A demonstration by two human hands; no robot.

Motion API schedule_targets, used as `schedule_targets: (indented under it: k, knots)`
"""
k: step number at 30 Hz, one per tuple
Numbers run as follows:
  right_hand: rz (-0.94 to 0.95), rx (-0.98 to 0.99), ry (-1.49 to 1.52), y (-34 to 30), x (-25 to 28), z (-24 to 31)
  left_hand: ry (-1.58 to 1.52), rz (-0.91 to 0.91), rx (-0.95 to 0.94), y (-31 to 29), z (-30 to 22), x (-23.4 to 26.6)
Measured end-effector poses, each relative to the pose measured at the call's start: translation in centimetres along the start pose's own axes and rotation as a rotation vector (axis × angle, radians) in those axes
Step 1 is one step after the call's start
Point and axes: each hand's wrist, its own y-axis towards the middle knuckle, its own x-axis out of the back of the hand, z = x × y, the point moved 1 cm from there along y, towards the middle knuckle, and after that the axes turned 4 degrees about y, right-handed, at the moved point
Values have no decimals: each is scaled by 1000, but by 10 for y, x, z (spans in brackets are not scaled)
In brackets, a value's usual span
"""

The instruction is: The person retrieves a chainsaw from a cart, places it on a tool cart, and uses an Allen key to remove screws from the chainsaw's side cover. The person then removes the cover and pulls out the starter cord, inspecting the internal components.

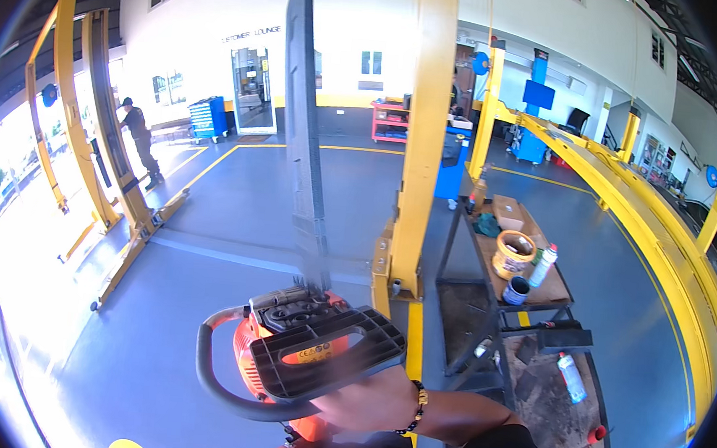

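An orange and black hedge trimmer (294, 320) is held up in front of me, its long blade in a dark cover (304, 110) pointing upward. A black ribbed hand guard (375, 335) and a looped handle (207, 347) face me. My right hand (370, 400), with a beaded bracelet at the wrist, is closed on the trimmer behind the guard; the guard hides its fingertips. My left hand (310, 429) is low at the trimmer's rear end, below the loop. It looks closed there, though most of its fingers are hidden.
A yellow lift post (419, 145) rises just ahead. To the right, a dark cart (555, 294) carries a yellow bucket (513, 255), cans and spray bottles. Long yellow lift ramps (630, 195) stand beyond. Another person (138, 139) stands far left by more lift posts.
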Motion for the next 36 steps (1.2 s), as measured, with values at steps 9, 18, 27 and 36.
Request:
schedule_targets:
  k: [9, 18, 27, 36]
  knots:
    - [81, -28, 354, 43, -186, -77, 204, -342, -117, 95, -44, 116]
    - [563, -398, 995, 52, -435, -190, 800, -996, 313, 131, -22, 369]
    - [681, -992, 1022, 70, -655, -338, 165, -1022, 444, 302, -56, 524]
    - [277, -1473, 1318, 146, -824, -477, 167, -775, 278, 594, -318, 742]
